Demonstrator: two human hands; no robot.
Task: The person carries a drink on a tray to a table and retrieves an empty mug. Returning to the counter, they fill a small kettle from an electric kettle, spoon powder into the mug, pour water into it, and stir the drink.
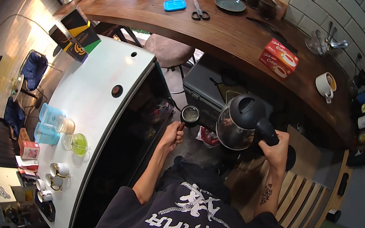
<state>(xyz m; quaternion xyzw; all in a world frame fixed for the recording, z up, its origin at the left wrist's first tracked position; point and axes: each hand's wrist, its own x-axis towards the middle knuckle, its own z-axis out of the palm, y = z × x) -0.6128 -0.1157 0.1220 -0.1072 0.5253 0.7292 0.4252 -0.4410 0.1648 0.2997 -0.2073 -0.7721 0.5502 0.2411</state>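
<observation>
My left hand (173, 136) is closed round the handle of a small round strainer-like cup (190, 114), held level in front of my body. My right hand (277, 150) grips the black handle of a glass kettle (236, 130) with a black lid. The kettle is just right of the small cup, the two apart. The glass body looks mostly see-through; how much liquid is inside, I cannot tell. Both things are held above the floor, between the white counter and the wooden bar.
On the wooden bar (231, 41) are red boxes (279, 57), a white mug (325, 84), scissors (200, 10), a blue lid (174, 5) and a plate (230, 4). The white counter (103, 74) at left holds cups and glasses. A stool (168, 51) stands between them.
</observation>
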